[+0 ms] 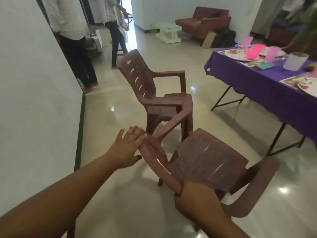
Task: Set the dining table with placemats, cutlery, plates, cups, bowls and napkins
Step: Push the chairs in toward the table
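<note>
The right hand (pixel 193 197) is gripping the near chair (pixel 211 158) by its armrest at 6 o'clock. The left hand (pixel 127 148) is lying open, fingers straight, on that armrest's far end. A second chair (pixel 159 86) is standing at 12 o'clock. The desk (pixel 267 86), laid with plates (pixel 235 54) and cups (pixel 271 54), is sitting at 2 o'clock.

My left arm reaches forward from the lower left, its hand (pixel 127 148) flat, fingers straight and lightly spread, thumb tucked below. My right hand (pixel 193 199) sits low and closer in, fingers curled tight in a grip, forearm running off the bottom edge.
</note>
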